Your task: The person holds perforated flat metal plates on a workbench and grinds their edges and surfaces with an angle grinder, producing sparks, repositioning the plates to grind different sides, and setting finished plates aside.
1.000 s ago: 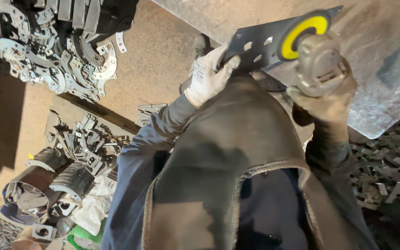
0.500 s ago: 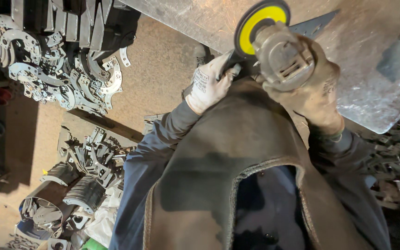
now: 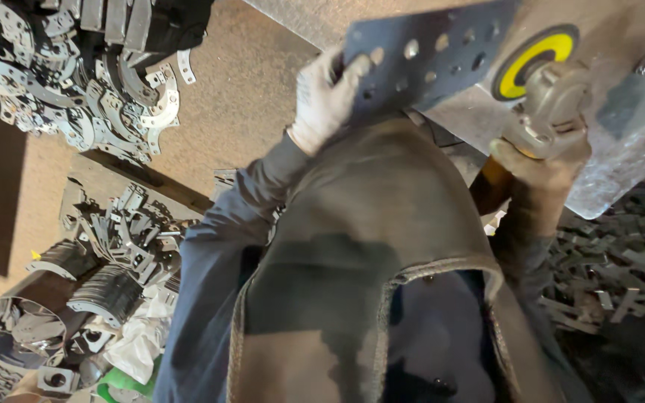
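Steel workbench [image 3: 636, 160] under me — my gloved left hand [image 3: 326, 97] is clamping the perforated plate [image 3: 431, 63] flat while my right hand [image 3: 539, 168], fully closed, is pressing the angle grinder [image 3: 550, 101] — yellow disc [image 3: 533, 60] down.

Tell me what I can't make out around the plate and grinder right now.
- Plate, head view: its top right corner is cut off by the frame edge, and its lower edge is hidden by the apron.
- Left hand: the glove hides its fingers.
- Grinder: the right hand covers its handle; disc contact unclear.
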A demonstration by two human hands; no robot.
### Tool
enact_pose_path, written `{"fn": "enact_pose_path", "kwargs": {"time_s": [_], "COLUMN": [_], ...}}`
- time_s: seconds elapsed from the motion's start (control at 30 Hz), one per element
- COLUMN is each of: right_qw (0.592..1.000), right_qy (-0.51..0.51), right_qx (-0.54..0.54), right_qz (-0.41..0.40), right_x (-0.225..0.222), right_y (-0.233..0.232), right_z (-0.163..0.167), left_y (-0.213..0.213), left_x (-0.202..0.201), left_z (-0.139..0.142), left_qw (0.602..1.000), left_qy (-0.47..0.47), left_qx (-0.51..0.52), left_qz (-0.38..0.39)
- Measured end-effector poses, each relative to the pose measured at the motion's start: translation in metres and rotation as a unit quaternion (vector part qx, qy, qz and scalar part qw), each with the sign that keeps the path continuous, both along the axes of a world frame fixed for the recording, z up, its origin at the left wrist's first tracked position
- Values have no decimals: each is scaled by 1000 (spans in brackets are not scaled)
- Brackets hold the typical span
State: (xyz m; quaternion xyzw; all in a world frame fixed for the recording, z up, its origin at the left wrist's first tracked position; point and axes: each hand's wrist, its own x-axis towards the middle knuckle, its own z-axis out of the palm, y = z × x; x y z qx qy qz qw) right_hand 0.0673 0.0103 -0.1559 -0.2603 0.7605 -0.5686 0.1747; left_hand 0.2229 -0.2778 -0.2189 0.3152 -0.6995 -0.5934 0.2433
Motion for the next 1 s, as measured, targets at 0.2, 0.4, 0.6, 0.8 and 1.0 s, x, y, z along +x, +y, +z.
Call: {"fn": "enact_pose_path", "kwargs": {"time_s": [0.2,0.4,0.6,0.8,1.0], "right_qw": [986,969,953,944,944], "right_qy": [-50,-129,-151,-162,-141], "right_qx": [67,5,50,43,79], "right_qz": [-145,-211,-259,-285,-288], "right_x": [22,48,67,75,76], "right_y": [39,69,80,88,90], "right_z": [-31,-55,-71,-91,-105], "left_y": [-44,-42,-33,-33,-26], "left_x": [2,27,35,43,49], "left_z": [-64,-102,-117,-127,-118], "left_qw": [964,879,846,852,872], "left_qy": [-22,8,-65,2,41], "left_qx": [230,442,483,491,472], "left_qz": [131,179,215,184,123]}}
